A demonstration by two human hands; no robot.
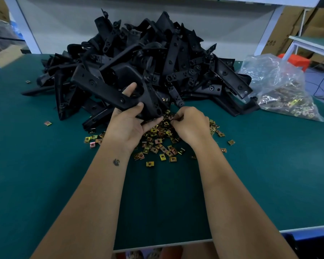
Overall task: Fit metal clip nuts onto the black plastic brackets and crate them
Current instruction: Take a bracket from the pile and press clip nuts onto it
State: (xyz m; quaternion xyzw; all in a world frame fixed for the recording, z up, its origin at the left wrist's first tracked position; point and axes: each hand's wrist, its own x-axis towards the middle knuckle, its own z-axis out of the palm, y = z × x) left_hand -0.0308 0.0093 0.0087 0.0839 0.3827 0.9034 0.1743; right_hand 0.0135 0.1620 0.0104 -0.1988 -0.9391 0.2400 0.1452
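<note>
My left hand (128,121) grips a black plastic bracket (101,88) by its lower corner, lifted just above the green table. My right hand (190,122) pinches a small brass-coloured clip nut (171,118) right beside the bracket's lower edge. Beneath both hands lies a scatter of several loose clip nuts (157,144). Behind them rises a large heap of black brackets (157,58).
A clear plastic bag of more clip nuts (284,96) lies at the right of the green table (45,174). A stray clip nut (48,123) sits at the left. The table's near edge (176,243) runs below my forearms. Cardboard boxes (288,28) stand behind on the right.
</note>
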